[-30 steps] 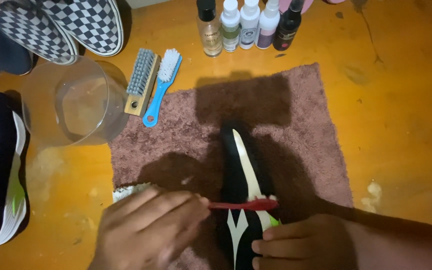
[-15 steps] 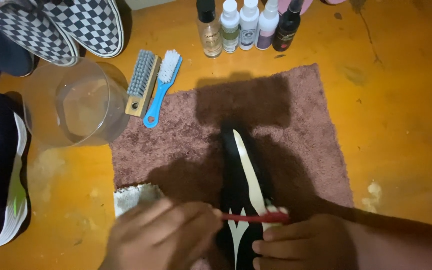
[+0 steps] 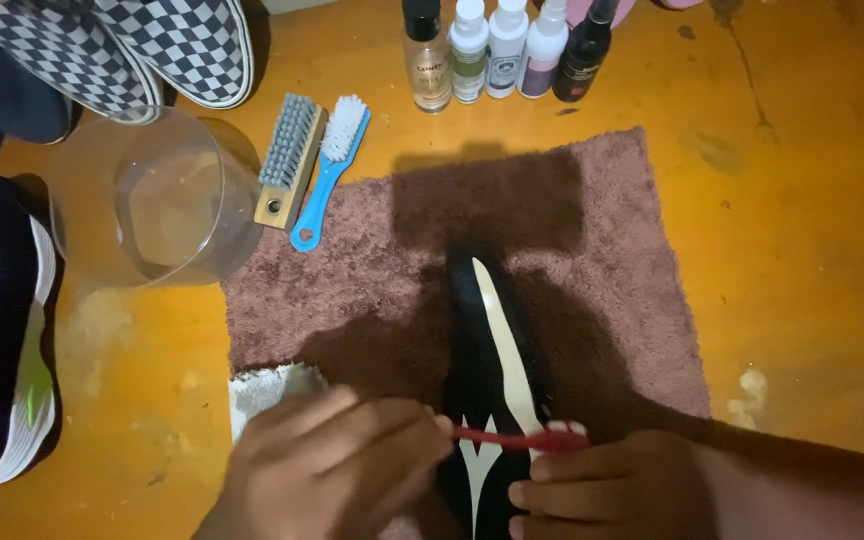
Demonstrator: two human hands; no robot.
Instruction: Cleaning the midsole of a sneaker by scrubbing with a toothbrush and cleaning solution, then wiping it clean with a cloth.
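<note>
A black shoe (image 3: pixel 487 350) with a cream sole edge lies on its side on a brownish-pink towel (image 3: pixel 572 240). My left hand (image 3: pixel 337 470) grips a red toothbrush (image 3: pixel 522 438) whose head rests across the shoe's sole edge. At the lower right, my right hand (image 3: pixel 612 490) presses on the shoe's near end, holding it in place, fingers just below the brush head.
A clear bowl of water (image 3: pixel 157 200) stands left of the towel. Beside it lie a wooden brush (image 3: pixel 287 160) and a blue-handled brush (image 3: pixel 327 170). Several bottles (image 3: pixel 502 50) line the far edge. Checkered shoes (image 3: pixel 122 50) and a black shoe (image 3: pixel 2 330) sit left. A white cloth (image 3: pixel 267 390) lies by my left hand.
The red toothbrush slid rightward and slightly nearer along the shoe's sole edge with my left hand. My right hand stayed on the shoe.
</note>
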